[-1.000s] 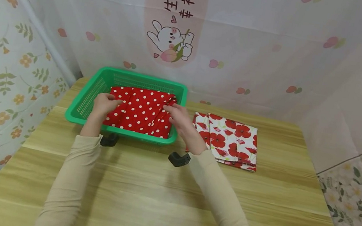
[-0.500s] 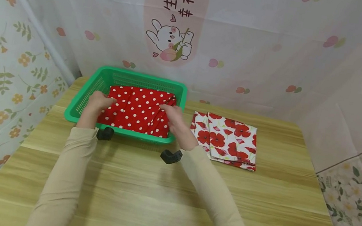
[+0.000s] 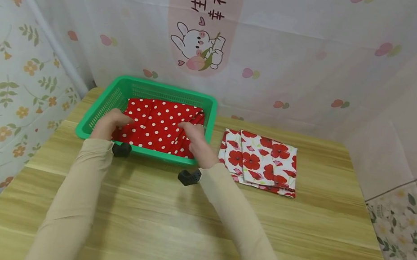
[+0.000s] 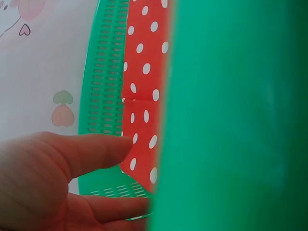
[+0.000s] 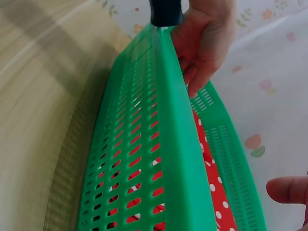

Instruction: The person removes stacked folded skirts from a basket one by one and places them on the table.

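Observation:
A red cloth with white dots [image 3: 160,124] lies folded in a green plastic basket [image 3: 155,155]. My left hand [image 3: 110,123] reaches over the basket's front left rim beside the cloth's left edge. In the left wrist view, the thumb of that hand [image 4: 48,175] is straight and apart from the fingers, whose tips are hidden behind the rim. My right hand [image 3: 197,144] is over the cloth's right part, thumb pointing left; its fingers are mostly hidden. The right wrist view catches only part of the right hand [image 5: 291,190] at its edge.
To the basket's right, a folded white cloth with red poppies [image 3: 265,159] lies on the wooden table [image 3: 159,231]. A printed curtain [image 3: 285,60] hangs behind the table. Black camera mounts [image 3: 189,177] stick out from both wrists.
My right hand has shifted left and slightly down over the dotted cloth. My left hand has moved a little left and lower. The basket and both cloths lie as before.

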Available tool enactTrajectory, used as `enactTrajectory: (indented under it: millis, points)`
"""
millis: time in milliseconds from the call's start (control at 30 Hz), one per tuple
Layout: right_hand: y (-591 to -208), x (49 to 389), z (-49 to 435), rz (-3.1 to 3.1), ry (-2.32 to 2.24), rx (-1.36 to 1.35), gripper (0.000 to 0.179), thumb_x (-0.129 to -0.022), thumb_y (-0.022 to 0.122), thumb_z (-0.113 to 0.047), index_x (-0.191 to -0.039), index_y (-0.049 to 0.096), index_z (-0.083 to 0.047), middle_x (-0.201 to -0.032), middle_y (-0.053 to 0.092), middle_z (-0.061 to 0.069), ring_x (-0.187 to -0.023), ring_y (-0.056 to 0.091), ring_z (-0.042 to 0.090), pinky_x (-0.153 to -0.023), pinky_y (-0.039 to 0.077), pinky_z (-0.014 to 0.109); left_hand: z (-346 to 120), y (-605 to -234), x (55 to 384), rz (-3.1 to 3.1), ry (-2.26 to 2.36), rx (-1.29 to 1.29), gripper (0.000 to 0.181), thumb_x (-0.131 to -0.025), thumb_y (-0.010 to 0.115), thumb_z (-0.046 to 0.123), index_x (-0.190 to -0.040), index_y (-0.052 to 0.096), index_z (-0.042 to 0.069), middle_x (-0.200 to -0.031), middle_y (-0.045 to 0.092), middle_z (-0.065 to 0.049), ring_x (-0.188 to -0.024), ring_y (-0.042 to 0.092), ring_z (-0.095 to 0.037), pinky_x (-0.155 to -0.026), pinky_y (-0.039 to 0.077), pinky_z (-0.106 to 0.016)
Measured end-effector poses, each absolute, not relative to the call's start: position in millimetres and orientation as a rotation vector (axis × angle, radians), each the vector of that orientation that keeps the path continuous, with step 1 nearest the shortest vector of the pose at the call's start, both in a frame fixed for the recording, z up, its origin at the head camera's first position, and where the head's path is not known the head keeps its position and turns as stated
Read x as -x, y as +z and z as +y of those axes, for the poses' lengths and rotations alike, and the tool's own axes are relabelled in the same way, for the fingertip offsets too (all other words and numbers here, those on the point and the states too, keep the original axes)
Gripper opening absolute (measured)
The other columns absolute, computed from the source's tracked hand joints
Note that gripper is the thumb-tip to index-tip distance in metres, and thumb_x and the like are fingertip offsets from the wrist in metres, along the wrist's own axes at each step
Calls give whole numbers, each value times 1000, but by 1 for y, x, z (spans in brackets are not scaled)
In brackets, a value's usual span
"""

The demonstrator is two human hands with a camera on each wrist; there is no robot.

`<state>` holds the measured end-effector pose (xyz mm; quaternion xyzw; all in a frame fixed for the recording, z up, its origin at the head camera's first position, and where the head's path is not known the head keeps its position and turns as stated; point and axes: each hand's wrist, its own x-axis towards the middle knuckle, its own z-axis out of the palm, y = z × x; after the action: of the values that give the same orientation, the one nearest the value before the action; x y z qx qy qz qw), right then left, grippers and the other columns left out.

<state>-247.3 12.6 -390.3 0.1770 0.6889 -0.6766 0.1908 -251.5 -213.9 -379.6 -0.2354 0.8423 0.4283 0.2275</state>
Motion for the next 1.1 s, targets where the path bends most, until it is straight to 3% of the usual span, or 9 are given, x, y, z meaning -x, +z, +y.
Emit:
enactTrajectory:
  millis: [200,400,633,867,1000,1100]
  points:
    - [-392,253,11,1957,-1845,-571,46,-85,62,-18,-124,43,-3,-120,51,12,-112,52,29,-94,44,46,-218,-375,255,2272,1137,609,63,-91,55,19,-137,23,-11,-130,36,-26,-120,41,-39,-97,44,-44]
    - [-394,259,7,1970,-1758,-626,53,-86,61,-22,-131,39,-6,-123,48,10,-112,48,29,-94,40,50,-221,-372,257,2231,1099,665,65,-92,55,20,-139,21,-10,-136,32,-26,-125,35,-38,-98,43,-41]
    - [-399,265,0,1950,-1764,-699,43,-85,63,-19,-122,47,-7,-115,55,9,-107,54,26,-89,46,45,-224,-373,260,2101,1176,744,68,-93,54,21,-142,16,-9,-141,31,-24,-129,34,-36,-101,40,-39]
    - [-398,268,2,1953,-1689,-688,42,-84,64,-22,-119,47,-7,-113,53,8,-103,53,26,-87,46,42,-223,-371,259,2149,1207,822,68,-91,56,20,-142,20,-6,-141,31,-22,-127,34,-35,-102,39,-40]
    - [-396,265,8,1942,-1652,-624,38,-84,63,-25,-116,51,-7,-106,55,8,-86,56,22,-85,47,40,-221,-369,257,2159,1235,855,69,-91,56,20,-142,18,-6,-143,28,-23,-130,31,-35,-103,38,-41]
    - [-396,262,14,1933,-1633,-524,41,-83,61,-29,-116,53,-6,-90,58,5,-65,51,18,-85,48,43,-220,-370,256,2165,1277,870,69,-91,57,20,-143,19,-6,-144,27,-22,-131,29,-35,-104,37,-41]
